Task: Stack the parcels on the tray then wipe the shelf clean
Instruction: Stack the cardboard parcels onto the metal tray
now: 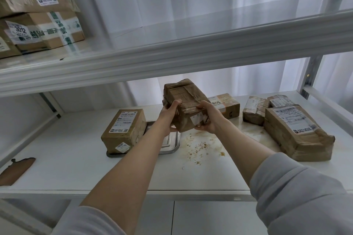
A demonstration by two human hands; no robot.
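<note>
I hold a taped brown parcel [184, 102] in the air above the white shelf [72, 160], my left hand [169, 115] on its left side and my right hand [209, 117] on its right. Just below and left of it lies a metal tray [170, 142], with one labelled parcel [124, 129] resting on the tray's left part. Brown stains [200, 147] spot the shelf right of the tray. Other parcels lie on the shelf: one behind my right hand [228, 106], two small ones at the back right [253, 109] [279, 100] and a large one [298, 131] on the right.
A brown cloth-like object [16, 170] lies at the shelf's left front edge. The upper shelf [172, 49] overhangs close above, with stacked boxes [36, 17] on its left. A metal upright [313, 74] stands at the right. White curtains hang behind.
</note>
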